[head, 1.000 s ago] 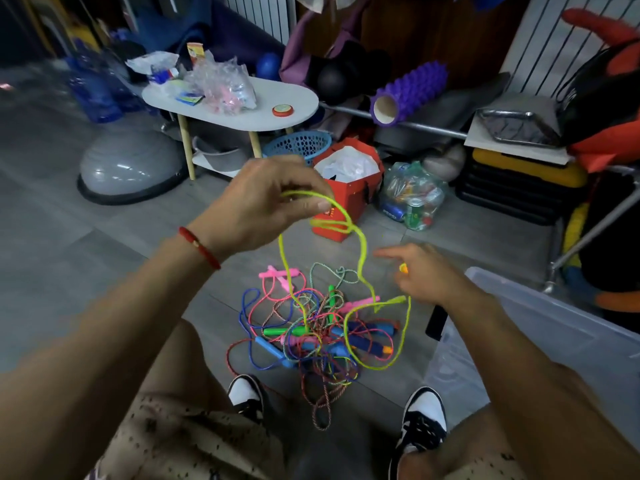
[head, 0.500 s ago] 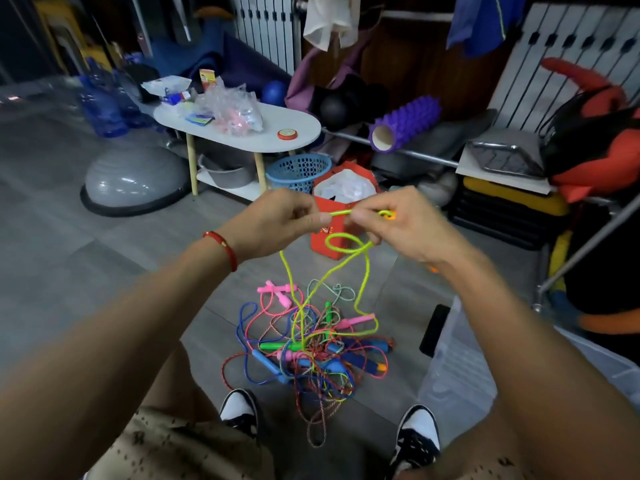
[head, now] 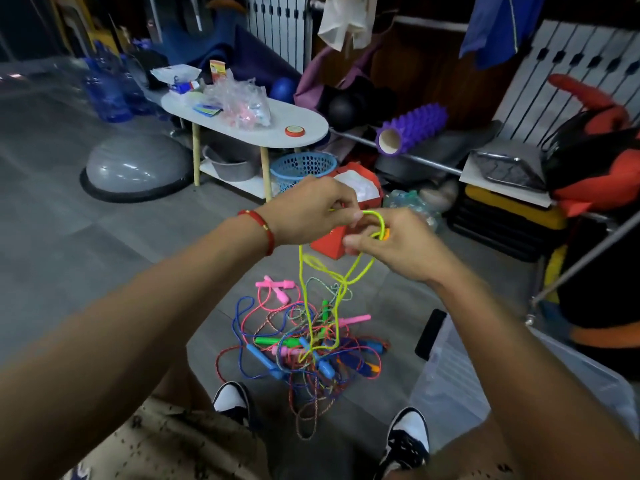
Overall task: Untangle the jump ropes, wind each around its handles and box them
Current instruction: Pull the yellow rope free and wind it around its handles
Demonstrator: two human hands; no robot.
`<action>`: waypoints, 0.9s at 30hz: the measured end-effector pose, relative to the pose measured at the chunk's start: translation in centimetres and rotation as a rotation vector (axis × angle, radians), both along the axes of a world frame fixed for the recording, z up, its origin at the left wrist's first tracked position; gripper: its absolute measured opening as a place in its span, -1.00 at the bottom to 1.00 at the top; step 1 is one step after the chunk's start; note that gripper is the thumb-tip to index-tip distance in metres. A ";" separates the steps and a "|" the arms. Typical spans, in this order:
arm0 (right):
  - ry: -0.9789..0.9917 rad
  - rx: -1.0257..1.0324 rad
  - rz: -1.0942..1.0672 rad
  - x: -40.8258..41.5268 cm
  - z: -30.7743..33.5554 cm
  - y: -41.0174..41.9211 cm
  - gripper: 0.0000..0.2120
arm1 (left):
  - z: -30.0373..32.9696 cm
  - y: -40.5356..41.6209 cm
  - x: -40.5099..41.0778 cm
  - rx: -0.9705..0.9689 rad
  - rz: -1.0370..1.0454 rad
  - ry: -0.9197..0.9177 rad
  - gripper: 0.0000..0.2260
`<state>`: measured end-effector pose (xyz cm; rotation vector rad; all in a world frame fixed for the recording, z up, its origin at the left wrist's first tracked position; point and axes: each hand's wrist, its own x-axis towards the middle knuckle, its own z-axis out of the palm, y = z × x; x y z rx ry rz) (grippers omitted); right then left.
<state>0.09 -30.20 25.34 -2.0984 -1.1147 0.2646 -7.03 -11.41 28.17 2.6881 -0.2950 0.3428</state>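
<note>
A neon yellow jump rope [head: 304, 278] hangs in loops from both my hands down into a tangled pile of jump ropes [head: 304, 348] on the floor between my feet. My left hand [head: 308, 209] pinches the yellow rope at its top. Close beside it, my right hand [head: 391, 247] grips a loop of the same rope, with an orange and yellow handle end poking out by its fingers. The pile holds pink, green and blue handles and red, blue and braided cords. A clear plastic box [head: 491, 382] stands on the floor at my right.
A red paper bag [head: 332, 244] stands just behind my hands. Further back are a white oval table [head: 298, 133], a blue basket [head: 301, 166], a grey balance dome [head: 135, 168] and a purple foam roller [head: 412, 131]. A black phone [head: 430, 334] lies by the box.
My right hand rose from low over the pile to meet my left hand and took hold of the yellow rope. Both hands now work the loop together, slightly lower than half a second ago.
</note>
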 end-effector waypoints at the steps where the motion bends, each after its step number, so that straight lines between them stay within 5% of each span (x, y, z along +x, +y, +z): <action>1: 0.020 0.030 0.009 -0.3 0.5 0.3 -0.87 | 0.0 0.2 0.2 0.022 0.047 -0.021 -0.82; 3: 0.064 0.116 -0.012 -0.2 1.3 0.4 -0.73 | -0.6 1.1 0.0 -0.070 0.111 -0.020 -0.71; 6: 0.117 0.273 -0.039 0.3 2.6 -0.2 -0.61 | -3.1 2.3 -1.2 -0.493 0.037 0.128 -0.62; 10: 0.142 0.405 -0.103 1.2 3.7 -1.6 -0.57 | -7.6 1.7 -2.9 -0.602 0.008 0.237 -0.65; 13: 0.072 0.261 -0.140 1.7 3.5 -2.9 -0.66 | -10.0 1.8 -3.7 -0.656 0.047 0.235 -0.73; 18: -0.243 -0.311 -0.281 2.5 2.1 -3.9 -0.58 | -8.2 2.5 -3.4 -0.436 0.086 0.079 -0.80; 22: -0.252 -0.295 -0.051 0.9 1.7 -1.6 -0.39 | -5.4 1.3 -2.9 -0.189 -0.007 -0.043 -0.80; 27: -0.008 -0.208 0.086 -1.0 -0.8 0.6 -0.84 | -4.1 -0.3 -2.4 -0.220 0.083 -0.087 -0.78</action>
